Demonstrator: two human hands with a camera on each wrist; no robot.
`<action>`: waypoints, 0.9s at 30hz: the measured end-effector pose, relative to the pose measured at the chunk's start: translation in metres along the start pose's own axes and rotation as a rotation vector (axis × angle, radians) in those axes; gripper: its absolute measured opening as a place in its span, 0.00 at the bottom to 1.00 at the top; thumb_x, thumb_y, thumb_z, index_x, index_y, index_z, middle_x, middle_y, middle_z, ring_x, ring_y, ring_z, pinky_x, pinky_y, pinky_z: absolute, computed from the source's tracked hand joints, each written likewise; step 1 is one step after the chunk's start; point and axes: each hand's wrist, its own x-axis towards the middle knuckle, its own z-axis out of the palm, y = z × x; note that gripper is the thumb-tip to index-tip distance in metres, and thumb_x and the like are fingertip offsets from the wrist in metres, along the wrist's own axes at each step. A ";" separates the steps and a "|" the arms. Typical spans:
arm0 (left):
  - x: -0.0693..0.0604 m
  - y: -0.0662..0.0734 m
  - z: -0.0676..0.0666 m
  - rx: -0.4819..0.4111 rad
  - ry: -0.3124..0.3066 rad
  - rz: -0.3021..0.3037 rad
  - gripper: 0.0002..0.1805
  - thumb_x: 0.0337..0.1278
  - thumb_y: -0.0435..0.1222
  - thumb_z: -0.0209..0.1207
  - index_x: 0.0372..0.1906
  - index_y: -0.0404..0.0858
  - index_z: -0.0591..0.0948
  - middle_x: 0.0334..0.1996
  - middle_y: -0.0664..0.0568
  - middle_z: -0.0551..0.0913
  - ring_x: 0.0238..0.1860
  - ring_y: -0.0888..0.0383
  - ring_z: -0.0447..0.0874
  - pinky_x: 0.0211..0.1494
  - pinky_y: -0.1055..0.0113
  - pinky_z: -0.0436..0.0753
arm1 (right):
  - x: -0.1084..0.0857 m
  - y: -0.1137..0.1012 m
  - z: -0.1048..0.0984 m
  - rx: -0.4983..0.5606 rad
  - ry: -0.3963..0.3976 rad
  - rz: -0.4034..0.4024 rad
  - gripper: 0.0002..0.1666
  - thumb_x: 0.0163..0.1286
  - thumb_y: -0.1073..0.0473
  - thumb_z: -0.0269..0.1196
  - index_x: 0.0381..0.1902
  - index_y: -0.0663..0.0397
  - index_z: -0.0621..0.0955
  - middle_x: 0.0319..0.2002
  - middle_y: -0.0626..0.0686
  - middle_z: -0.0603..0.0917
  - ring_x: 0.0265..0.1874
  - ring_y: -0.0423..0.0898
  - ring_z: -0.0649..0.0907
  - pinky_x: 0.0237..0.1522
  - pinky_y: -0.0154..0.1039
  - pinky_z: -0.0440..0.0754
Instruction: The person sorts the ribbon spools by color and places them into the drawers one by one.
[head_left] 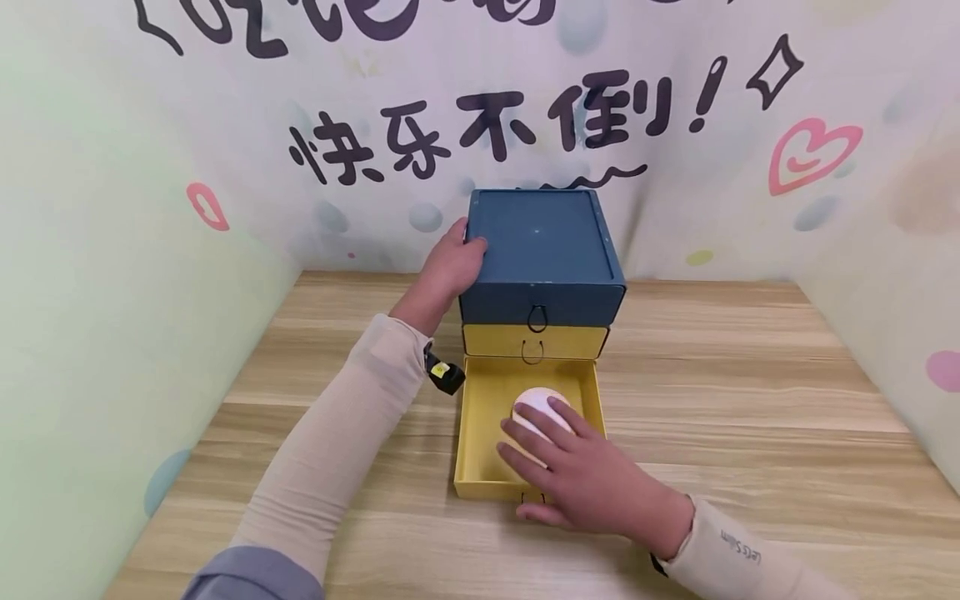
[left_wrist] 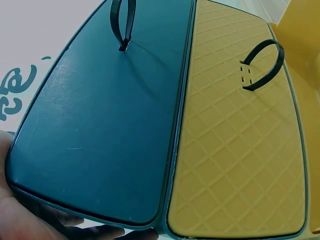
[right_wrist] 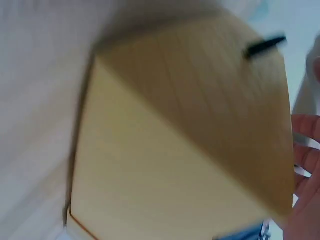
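Observation:
A small drawer cabinet (head_left: 540,237) with a dark blue top stands on the table. My left hand (head_left: 450,265) holds its left side, the thumb over the top edge and the fingers (left_wrist: 100,232) along the side. The bottom yellow drawer (head_left: 483,417) is pulled out, and a white ball (head_left: 540,404) lies in it. Over the ball, my right hand (head_left: 592,483) has its fingers spread and fairly straight, covering part of it. Its thumb is apart, by the drawer's front. At the right wrist view's edge, the fingers (right_wrist: 307,160) show beyond the yellow drawer front (right_wrist: 210,90).
Above the pulled-out drawer sit a shut yellow drawer (left_wrist: 240,150) and a blue one (left_wrist: 100,125), each with a black loop handle. Wood-grain table (head_left: 750,400) lies around the cabinet. A printed cloth wall (head_left: 675,167) stands close behind it.

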 end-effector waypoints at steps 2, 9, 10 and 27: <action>0.000 0.000 -0.001 -0.001 -0.001 -0.002 0.34 0.79 0.46 0.40 0.81 0.48 0.44 0.79 0.52 0.51 0.76 0.51 0.52 0.74 0.54 0.58 | 0.000 -0.006 0.005 -0.019 -0.019 -0.009 0.38 0.73 0.30 0.49 0.66 0.51 0.75 0.68 0.57 0.71 0.71 0.57 0.64 0.68 0.59 0.61; -0.001 -0.001 -0.001 -0.011 -0.005 0.013 0.33 0.79 0.45 0.40 0.81 0.48 0.45 0.78 0.51 0.53 0.75 0.51 0.54 0.74 0.54 0.59 | 0.000 -0.008 0.016 -0.058 -0.029 0.032 0.35 0.79 0.37 0.39 0.68 0.53 0.73 0.70 0.59 0.69 0.73 0.58 0.61 0.68 0.61 0.60; -0.001 -0.001 -0.001 -0.011 -0.005 0.013 0.33 0.79 0.45 0.40 0.81 0.48 0.45 0.78 0.51 0.53 0.75 0.51 0.54 0.74 0.54 0.59 | 0.001 -0.008 0.017 -0.059 -0.029 0.038 0.35 0.79 0.37 0.39 0.68 0.54 0.73 0.70 0.59 0.68 0.73 0.59 0.61 0.68 0.61 0.60; 0.000 -0.001 -0.002 -0.018 -0.006 0.006 0.34 0.79 0.45 0.40 0.81 0.49 0.44 0.79 0.53 0.51 0.76 0.52 0.52 0.74 0.55 0.58 | 0.007 0.011 0.026 -0.089 -0.065 0.087 0.37 0.78 0.36 0.40 0.69 0.54 0.72 0.70 0.62 0.67 0.74 0.61 0.57 0.69 0.63 0.56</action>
